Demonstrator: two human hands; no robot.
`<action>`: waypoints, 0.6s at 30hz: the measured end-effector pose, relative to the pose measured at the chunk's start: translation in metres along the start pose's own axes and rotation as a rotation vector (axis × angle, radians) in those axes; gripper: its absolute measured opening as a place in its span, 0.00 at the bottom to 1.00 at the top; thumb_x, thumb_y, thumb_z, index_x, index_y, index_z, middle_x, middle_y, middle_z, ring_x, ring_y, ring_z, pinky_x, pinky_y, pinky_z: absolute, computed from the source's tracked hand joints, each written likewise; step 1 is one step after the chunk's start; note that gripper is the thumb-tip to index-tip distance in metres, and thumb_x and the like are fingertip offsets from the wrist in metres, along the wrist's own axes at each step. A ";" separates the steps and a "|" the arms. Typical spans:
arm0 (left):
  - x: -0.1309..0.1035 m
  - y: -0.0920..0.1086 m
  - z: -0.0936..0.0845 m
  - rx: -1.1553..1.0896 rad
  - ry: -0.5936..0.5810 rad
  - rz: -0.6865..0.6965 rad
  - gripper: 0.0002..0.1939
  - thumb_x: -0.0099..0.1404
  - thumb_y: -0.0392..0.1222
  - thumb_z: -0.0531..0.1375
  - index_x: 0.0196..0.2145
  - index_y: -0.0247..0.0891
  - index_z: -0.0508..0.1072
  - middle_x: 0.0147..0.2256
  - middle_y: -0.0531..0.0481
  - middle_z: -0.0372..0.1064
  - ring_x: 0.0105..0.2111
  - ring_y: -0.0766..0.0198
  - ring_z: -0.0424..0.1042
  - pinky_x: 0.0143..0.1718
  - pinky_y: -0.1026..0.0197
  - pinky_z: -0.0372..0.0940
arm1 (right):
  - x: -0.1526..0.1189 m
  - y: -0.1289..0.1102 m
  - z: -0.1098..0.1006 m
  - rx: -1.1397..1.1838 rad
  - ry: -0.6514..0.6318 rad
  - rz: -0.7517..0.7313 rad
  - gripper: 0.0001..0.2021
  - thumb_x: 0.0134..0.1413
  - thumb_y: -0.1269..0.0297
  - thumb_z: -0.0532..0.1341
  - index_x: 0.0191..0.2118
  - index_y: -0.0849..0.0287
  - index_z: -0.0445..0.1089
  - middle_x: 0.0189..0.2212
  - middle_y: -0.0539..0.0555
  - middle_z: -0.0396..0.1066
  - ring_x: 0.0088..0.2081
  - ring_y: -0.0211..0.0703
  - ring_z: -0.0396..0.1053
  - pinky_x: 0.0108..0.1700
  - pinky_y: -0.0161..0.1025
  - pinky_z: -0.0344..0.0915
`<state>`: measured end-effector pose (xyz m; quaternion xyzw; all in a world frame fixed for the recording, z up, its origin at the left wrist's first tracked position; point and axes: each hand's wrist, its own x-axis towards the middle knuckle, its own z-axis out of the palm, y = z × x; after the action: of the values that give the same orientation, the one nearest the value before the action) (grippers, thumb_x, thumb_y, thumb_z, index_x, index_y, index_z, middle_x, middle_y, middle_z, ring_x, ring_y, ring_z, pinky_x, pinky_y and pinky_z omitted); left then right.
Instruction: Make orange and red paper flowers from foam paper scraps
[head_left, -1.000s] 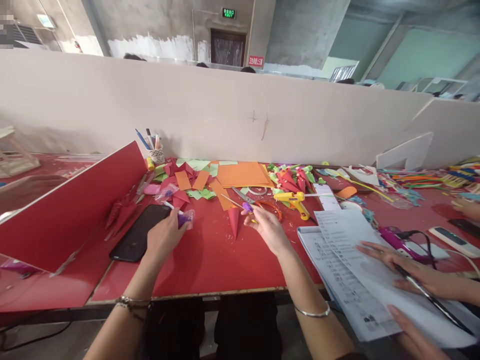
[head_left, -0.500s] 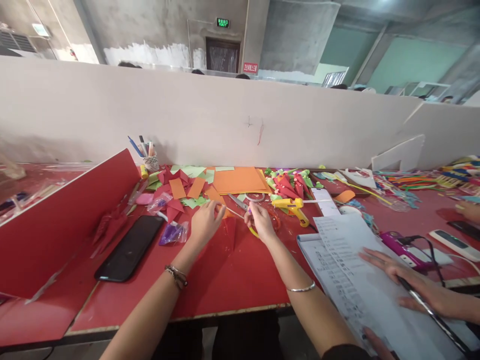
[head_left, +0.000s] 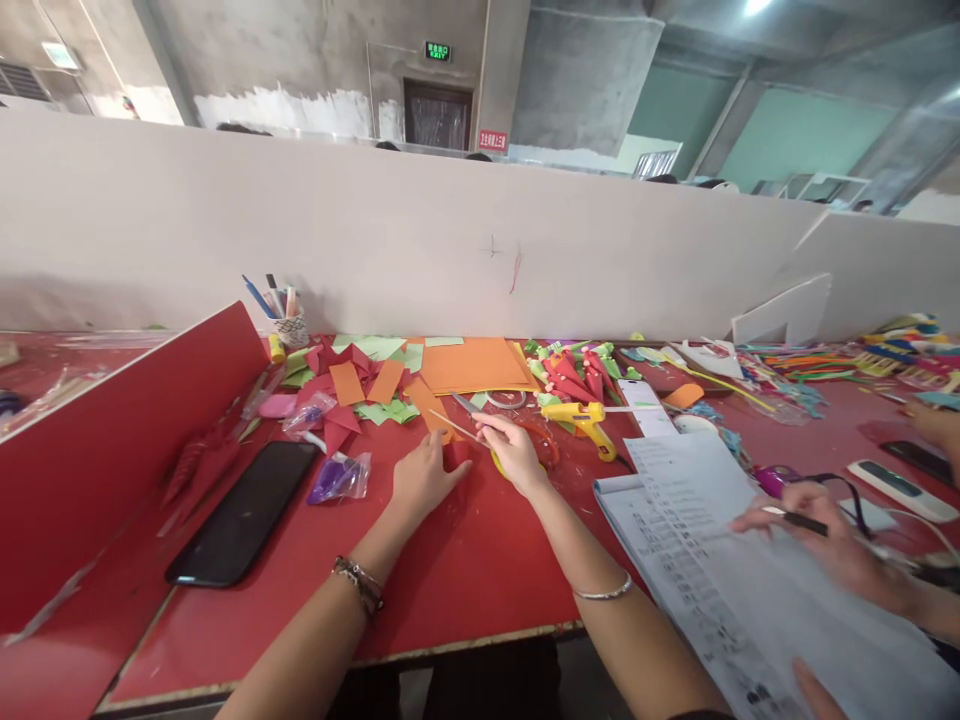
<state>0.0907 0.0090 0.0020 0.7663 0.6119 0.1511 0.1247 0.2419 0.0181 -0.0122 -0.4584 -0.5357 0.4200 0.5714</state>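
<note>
My right hand (head_left: 516, 452) is closed on a thin pale stick (head_left: 450, 425), which points up and to the left. Just left of it, my left hand (head_left: 426, 478) rests low over the table, thumb stretched away from its fingers. A piece of red paper (head_left: 456, 456) shows in the gap between that thumb and the fingers; how firmly it is touched I cannot tell. Scissors (head_left: 466, 403) lie beyond my right hand, their yellow-orange handles partly covered by it. An orange paper strip (head_left: 429, 405) lies behind the stick's tip.
A yellow glue gun (head_left: 585, 420) lies right of my hands. Orange sheets (head_left: 472, 366) and red paper pieces (head_left: 341, 425) are behind. A black phone (head_left: 244, 515) lies left, near a red board (head_left: 135, 450). At right, another person's hand (head_left: 840, 545) holds a pen over written sheets (head_left: 697, 540).
My left hand has come down and its thumb has spread over the red paper. My right hand has tilted, still with the stick. The neighbour's pen hand has moved up and turned.
</note>
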 end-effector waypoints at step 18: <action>0.009 -0.004 -0.009 -1.238 0.138 -0.013 0.18 0.58 0.52 0.49 0.40 0.39 0.66 0.38 0.47 0.66 0.39 0.60 0.66 0.40 0.59 0.61 | -0.012 -0.019 0.017 -0.261 0.057 -0.242 0.15 0.54 0.66 0.49 0.46 0.58 0.64 0.44 0.57 0.66 0.45 0.43 0.65 0.50 0.44 0.60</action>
<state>0.0858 0.0185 0.0095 0.5366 0.4219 0.5264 0.5069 0.2243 0.0032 0.0036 -0.4725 -0.6204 0.2618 0.5686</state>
